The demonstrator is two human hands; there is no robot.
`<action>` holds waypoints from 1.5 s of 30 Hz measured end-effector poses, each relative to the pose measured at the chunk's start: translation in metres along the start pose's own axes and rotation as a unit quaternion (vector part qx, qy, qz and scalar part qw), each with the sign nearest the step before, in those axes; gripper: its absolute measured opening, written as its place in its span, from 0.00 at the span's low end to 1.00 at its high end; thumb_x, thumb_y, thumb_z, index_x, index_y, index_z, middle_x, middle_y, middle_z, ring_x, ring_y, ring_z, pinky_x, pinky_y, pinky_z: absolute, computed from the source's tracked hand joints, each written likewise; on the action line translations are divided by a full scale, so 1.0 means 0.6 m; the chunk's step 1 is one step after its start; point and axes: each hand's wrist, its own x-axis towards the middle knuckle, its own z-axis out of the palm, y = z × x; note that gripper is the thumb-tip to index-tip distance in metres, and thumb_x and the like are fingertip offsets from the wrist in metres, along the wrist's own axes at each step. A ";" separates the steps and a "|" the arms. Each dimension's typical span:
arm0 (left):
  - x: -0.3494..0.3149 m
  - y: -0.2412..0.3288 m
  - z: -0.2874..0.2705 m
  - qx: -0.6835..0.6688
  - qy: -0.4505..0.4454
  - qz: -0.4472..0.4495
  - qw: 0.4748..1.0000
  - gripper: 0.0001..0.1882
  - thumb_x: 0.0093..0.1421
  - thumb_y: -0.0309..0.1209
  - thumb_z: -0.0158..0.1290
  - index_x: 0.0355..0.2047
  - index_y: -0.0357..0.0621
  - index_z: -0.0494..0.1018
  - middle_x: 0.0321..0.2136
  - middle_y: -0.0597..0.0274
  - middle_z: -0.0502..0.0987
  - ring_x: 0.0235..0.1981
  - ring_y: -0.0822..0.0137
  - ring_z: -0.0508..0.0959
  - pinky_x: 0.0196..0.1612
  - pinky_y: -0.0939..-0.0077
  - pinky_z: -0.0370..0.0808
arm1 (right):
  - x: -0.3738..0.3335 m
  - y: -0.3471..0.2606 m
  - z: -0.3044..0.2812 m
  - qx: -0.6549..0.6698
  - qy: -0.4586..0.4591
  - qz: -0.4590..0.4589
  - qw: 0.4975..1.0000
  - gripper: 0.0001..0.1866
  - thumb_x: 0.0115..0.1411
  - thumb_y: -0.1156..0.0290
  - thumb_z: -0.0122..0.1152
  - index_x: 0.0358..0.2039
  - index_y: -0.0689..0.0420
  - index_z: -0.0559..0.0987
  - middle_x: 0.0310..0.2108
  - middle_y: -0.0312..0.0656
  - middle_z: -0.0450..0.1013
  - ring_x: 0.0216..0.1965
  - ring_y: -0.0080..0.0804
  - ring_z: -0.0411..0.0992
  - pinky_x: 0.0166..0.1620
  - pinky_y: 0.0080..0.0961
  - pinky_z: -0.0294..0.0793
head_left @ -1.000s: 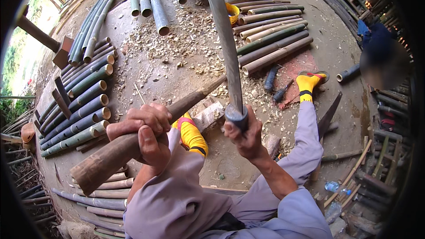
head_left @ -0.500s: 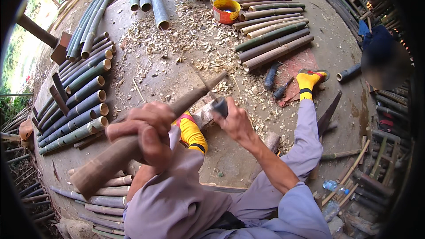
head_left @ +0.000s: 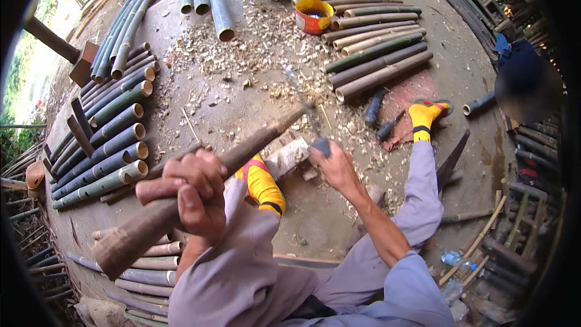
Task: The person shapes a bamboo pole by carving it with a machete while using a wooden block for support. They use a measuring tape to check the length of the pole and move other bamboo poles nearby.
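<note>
Swinging down from where it was standing upright a second ago, the long blade (head_left: 314,125) is now blurring near the stick's tip, and the yellow-and-red bucket (head_left: 311,25) behind is showing in full. I am seeing a grey-brown floor (head_left: 308,224) on my feed, with pale chips (head_left: 242,63) lying thickly across its middle. Bamboo poles are resting in rows at left (head_left: 124,137), ahead (head_left: 218,3) and at right (head_left: 375,54); plastic bottles (head_left: 451,258) are lying at lower right, and another person (head_left: 523,79) is sitting at the far right. In front of the wearer's body, the wooden stick (head_left: 248,149) is slanting up to the right, its dark brown length tapering from a thick, blunt end to a narrow tip. Left-hand (head_left: 193,191) fingers are wrapping tightly around it; right-hand (head_left: 339,172) fingers are closing on the blade's dark handle (head_left: 321,147). I am not able to tell whether blade and wood are touching.
</note>
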 end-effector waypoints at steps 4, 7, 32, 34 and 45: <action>0.006 -0.002 -0.129 0.082 0.195 -0.047 0.976 0.07 0.61 0.33 0.45 0.32 0.46 0.60 0.23 0.64 0.66 0.22 0.68 0.68 0.27 0.70 0.70 | -0.073 0.029 0.022 0.074 0.047 0.028 0.996 0.18 0.58 0.55 0.57 0.35 0.60 0.71 0.16 0.34 0.68 0.14 0.22 0.69 0.18 0.21 0.68; -0.044 -0.030 -0.323 0.223 0.392 -0.177 0.875 0.17 0.60 0.46 0.48 0.29 0.44 0.68 0.23 0.63 0.71 0.21 0.69 0.72 0.23 0.75 0.69 | -0.109 0.063 0.030 0.057 0.041 0.047 0.996 0.18 0.57 0.57 0.58 0.36 0.60 0.71 0.16 0.36 0.69 0.14 0.24 0.69 0.18 0.23 0.68; -0.180 -0.327 -0.445 0.579 -0.383 -0.430 0.577 0.16 0.53 0.33 0.49 0.41 0.40 0.62 0.26 0.44 0.76 0.29 0.47 0.78 0.33 0.55 0.72 | -0.149 0.157 0.085 0.184 0.085 0.108 0.973 0.19 0.54 0.60 0.59 0.38 0.62 0.67 0.20 0.39 0.70 0.19 0.26 0.70 0.24 0.24 0.69; -0.153 -0.302 -0.442 0.506 -0.245 -0.493 0.664 0.20 0.53 0.34 0.50 0.45 0.41 0.63 0.23 0.48 0.75 0.29 0.54 0.77 0.32 0.61 0.71 | -0.145 0.150 0.079 0.154 0.113 0.073 0.979 0.17 0.54 0.63 0.59 0.36 0.62 0.66 0.19 0.39 0.69 0.18 0.25 0.69 0.23 0.24 0.69; 0.101 -0.054 -0.137 0.105 0.137 -0.166 0.971 0.12 0.61 0.35 0.50 0.25 0.43 0.63 0.14 0.68 0.62 0.12 0.76 0.62 0.16 0.82 0.62 | -0.132 0.137 0.101 0.087 0.081 0.038 0.992 0.20 0.55 0.65 0.59 0.42 0.63 0.66 0.20 0.40 0.71 0.18 0.25 0.69 0.24 0.24 0.69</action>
